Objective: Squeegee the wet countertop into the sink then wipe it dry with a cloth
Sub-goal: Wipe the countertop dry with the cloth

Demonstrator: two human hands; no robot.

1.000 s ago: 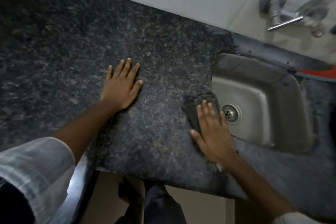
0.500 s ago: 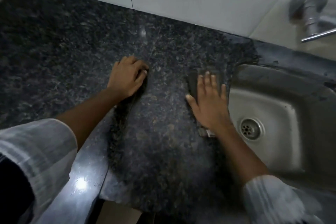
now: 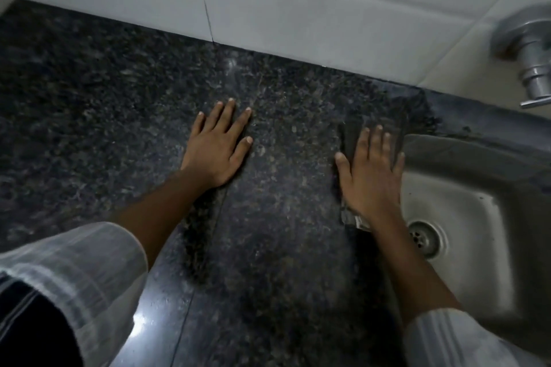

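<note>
A dark speckled granite countertop (image 3: pixel 113 116) fills most of the view. My right hand (image 3: pixel 371 171) lies flat, fingers spread, pressing a dark grey cloth (image 3: pixel 348 132) onto the stone just left of the steel sink (image 3: pixel 465 208). The cloth shows beyond my fingertips and as a light corner by my wrist. My left hand (image 3: pixel 219 147) rests flat on the bare countertop, fingers spread, about a hand's width left of the cloth, holding nothing. No squeegee is in view.
A white tiled wall (image 3: pixel 298 0) runs along the back of the counter. A chrome tap (image 3: pixel 529 48) projects from the wall above the sink at the upper right. The sink drain (image 3: pixel 425 238) sits near my right forearm.
My right hand has slid the cloth away from me along the sink's left edge toward the wall. My left hand curled briefly and lies flat again. The view shifted left and forward.
</note>
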